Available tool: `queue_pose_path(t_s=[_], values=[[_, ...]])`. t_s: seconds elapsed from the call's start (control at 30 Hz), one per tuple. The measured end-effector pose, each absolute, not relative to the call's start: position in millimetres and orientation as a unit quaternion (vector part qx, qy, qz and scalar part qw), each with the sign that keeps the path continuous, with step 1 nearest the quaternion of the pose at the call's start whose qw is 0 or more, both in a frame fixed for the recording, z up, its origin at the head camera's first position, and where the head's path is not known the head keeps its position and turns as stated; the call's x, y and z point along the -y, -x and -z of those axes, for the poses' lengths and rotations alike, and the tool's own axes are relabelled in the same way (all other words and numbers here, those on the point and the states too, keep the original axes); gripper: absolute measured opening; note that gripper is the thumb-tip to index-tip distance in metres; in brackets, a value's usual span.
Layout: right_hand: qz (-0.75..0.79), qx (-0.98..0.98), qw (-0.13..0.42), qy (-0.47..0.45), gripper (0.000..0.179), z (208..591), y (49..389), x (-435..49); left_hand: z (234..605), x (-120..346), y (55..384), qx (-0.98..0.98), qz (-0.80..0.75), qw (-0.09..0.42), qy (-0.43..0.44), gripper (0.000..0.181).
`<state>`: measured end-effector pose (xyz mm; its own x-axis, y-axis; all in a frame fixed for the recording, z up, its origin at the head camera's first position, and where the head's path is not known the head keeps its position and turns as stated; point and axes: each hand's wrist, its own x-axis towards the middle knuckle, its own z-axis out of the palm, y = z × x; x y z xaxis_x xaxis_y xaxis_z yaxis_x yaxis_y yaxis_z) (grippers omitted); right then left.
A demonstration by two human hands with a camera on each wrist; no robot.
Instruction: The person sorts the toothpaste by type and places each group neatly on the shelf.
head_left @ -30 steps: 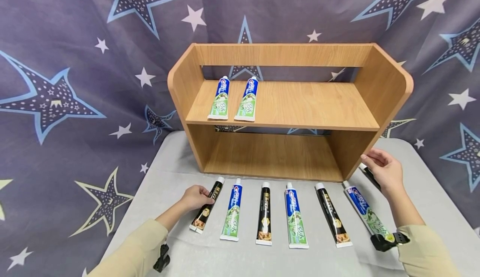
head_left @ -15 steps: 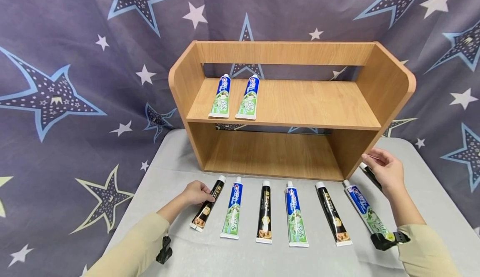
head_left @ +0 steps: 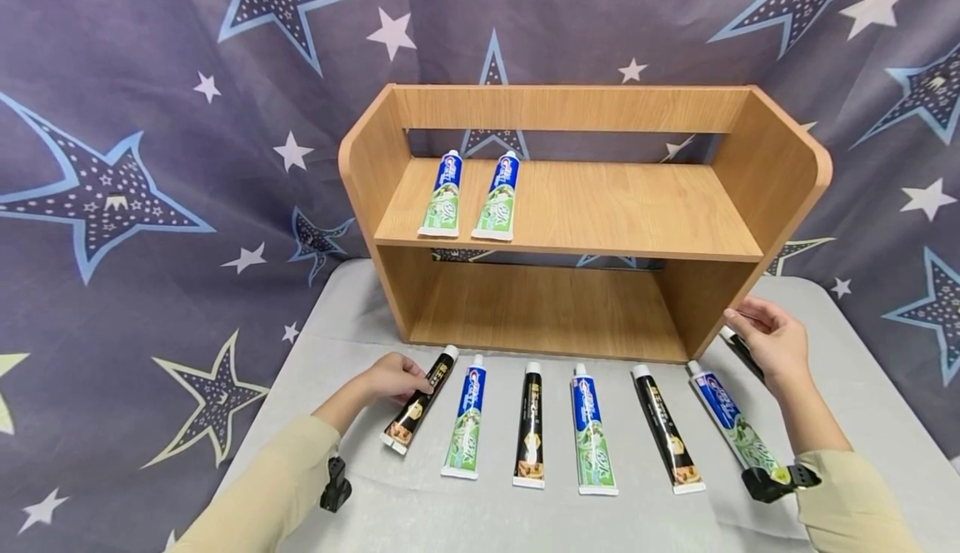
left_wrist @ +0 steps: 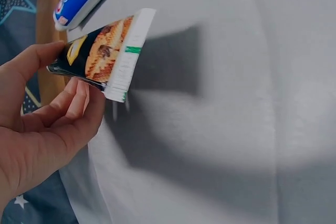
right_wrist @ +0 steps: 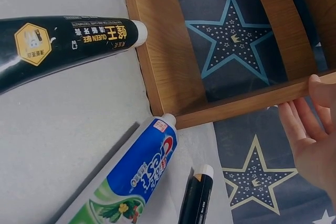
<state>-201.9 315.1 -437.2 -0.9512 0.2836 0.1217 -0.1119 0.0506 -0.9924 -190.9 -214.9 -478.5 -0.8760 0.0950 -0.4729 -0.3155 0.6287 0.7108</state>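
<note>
My left hand pinches a black toothpaste tube between thumb and fingers, at the left end of a row of tubes. In the left wrist view its white crimped end tilts up off the cloth, with a shadow beside it. My right hand holds the right side panel of the wooden shelf. In the right wrist view the thumb lies at the panel's edge and the fingers are on its outer face. Another black tube lies below this hand, partly hidden in the head view.
Two blue-green toothpaste tubes lie on the shelf's upper board, at left. Along the table in front lie blue-green tubes and black tubes in turn. A star-patterned curtain hangs behind.
The black tube in my left hand has shifted slightly up and right, its crimped end tilting off the table. My right hand stays at the shelf's side panel.
</note>
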Motion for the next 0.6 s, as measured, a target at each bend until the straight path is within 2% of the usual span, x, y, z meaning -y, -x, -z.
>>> queue_pose_path(t_s=[0.27, 0.47, 0.6], values=[[-0.703, 0.694, 0.145, 0.052, 0.033, 439.3, 201.7, -314.2, 475.8, 210.8, 206.2, -0.844, -0.467, 0.252, 0.078, 0.03], [-0.661, 0.732, 0.145, 0.071, 0.029, 439.1, 201.8, -315.9, 473.3, 202.7, 217.9, -0.833, -0.482, 0.254, 0.094, 0.043], [-0.643, 0.748, 0.145, 0.078, 0.029, 438.7, 202.6, -316.8, 470.6, 197.0, 224.8, -0.833, -0.484, 0.251, 0.096, 0.043]])
